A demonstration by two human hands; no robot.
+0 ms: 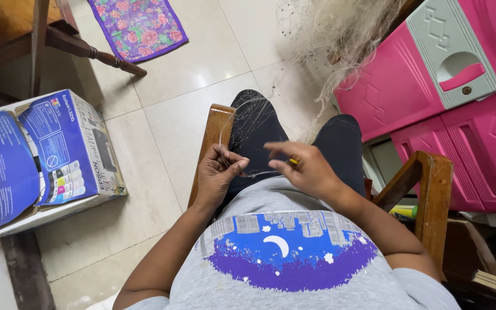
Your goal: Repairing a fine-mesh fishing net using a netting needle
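Note:
I sit in a wooden armchair [214, 131] and look down at my lap, in dark trousers and a grey shirt. My left hand [218, 172] pinches thin pale threads of a fine net [340, 28] that runs from my knees up to a tangled heap at the top. My right hand [305, 167] is beside it, a few centimetres to the right, fingers curled around a small yellow tool [293, 162] with a strand stretched between the two hands.
A blue and white cardboard box [41, 155] lies on the tiled floor at left. Pink plastic drawers [443, 80] stand close on the right. A floral purple mat [139, 26] and a wooden furniture leg [96, 54] are at the top left.

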